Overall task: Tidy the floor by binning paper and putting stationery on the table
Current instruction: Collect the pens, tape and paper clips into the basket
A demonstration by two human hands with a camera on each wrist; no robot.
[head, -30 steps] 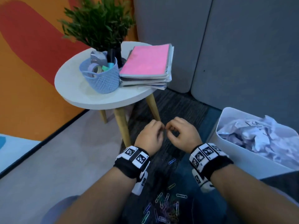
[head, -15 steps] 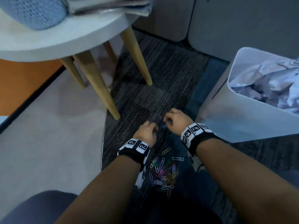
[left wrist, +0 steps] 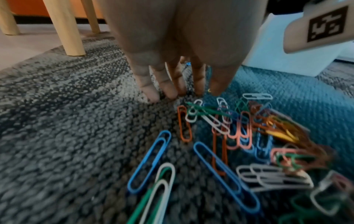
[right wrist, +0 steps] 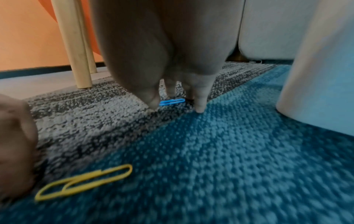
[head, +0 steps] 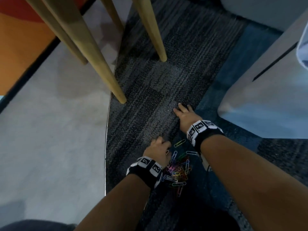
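The white bin [head: 266, 104] stands right of the right hand [head: 187, 115], whose relaxed fingertips [right wrist: 200, 108] flank a blue paperclip [right wrist: 171, 101] on the carpet [head: 150, 90]. The paperclip heap [head: 179, 170] lies beside the released left hand [head: 159, 150].

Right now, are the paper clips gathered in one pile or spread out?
Mostly piled: a tangled pile lies beside the left hand. A yellow clip and a blue clip lie apart.

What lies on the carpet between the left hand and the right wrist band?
A lone yellow-green paper clip, seen in the head view, between the left hand and right wrist band.
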